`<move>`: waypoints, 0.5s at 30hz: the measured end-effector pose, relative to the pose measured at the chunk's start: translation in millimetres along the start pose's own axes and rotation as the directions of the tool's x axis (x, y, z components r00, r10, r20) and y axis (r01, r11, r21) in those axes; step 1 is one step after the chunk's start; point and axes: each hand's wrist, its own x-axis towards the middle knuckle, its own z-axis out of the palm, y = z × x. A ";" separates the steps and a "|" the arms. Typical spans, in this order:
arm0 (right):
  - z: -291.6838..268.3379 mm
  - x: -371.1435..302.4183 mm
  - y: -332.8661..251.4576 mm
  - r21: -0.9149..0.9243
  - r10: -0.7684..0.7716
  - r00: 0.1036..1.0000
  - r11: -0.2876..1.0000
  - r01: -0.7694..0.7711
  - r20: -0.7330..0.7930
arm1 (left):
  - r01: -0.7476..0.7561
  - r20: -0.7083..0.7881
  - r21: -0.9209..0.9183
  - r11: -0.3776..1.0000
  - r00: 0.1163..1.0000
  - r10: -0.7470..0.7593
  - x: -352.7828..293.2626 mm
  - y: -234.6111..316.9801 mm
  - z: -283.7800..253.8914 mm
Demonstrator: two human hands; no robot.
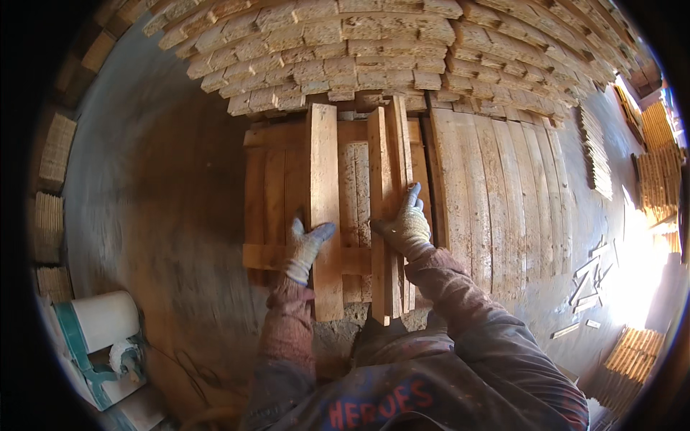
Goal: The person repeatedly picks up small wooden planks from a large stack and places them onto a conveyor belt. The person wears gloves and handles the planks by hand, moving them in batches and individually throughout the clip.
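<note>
On the half-built pallet (267,215), left hand (307,248) lies flat, grip open, on a loose plank (323,208); right hand (406,224) curls against an edge-up board bundle (388,215). Bundle could tip or slide off; splinters, pinched fingers likely.
</note>
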 end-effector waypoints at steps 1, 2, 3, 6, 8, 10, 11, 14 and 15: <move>-7.3 -5.0 -3.5 0.022 0.018 1.000 1.000 -0.018 0.008 | -0.132 -0.025 0.218 0.967 0.990 0.141 -17.3 5.5 12.3; -8.9 -10.2 -5.0 0.076 0.012 1.000 0.997 -0.013 0.010 | -0.230 -0.050 0.452 0.862 0.958 0.282 -34.5 9.9 23.9; -7.5 -18.6 -7.8 0.129 0.008 1.000 0.992 -0.010 0.018 | -0.267 -0.074 0.652 0.710 0.909 0.411 -53.4 12.5 34.0; 36.4 -32.5 -15.2 0.318 -0.169 0.985 0.933 0.166 -0.018 | -0.304 0.063 0.924 0.234 0.721 0.690 -57.6 -8.3 30.5; 82.8 -15.5 -3.9 0.431 -0.261 0.965 0.867 0.249 -0.033 | -0.223 0.024 0.925 0.309 0.844 0.535 -59.4 -11.3 27.6; 103.3 0.8 22.6 0.675 -0.332 0.943 0.700 0.231 0.021 | -0.300 0.111 0.897 0.324 0.862 0.494 -50.0 -5.1 4.8; 83.2 -5.1 31.6 0.626 -0.349 0.932 0.751 0.212 0.103 | -0.140 -0.018 0.936 0.323 0.897 0.442 -52.2 -6.9 11.8; 68.5 -28.1 20.8 0.268 -0.313 0.924 0.930 0.251 0.219 | -0.287 0.010 0.840 0.461 0.857 0.515 -42.5 -34.1 -0.1; 70.0 -30.5 18.2 0.256 -0.333 0.930 0.923 0.289 0.152 | -0.302 -0.014 0.729 0.615 0.891 0.454 -37.8 -35.0 -8.0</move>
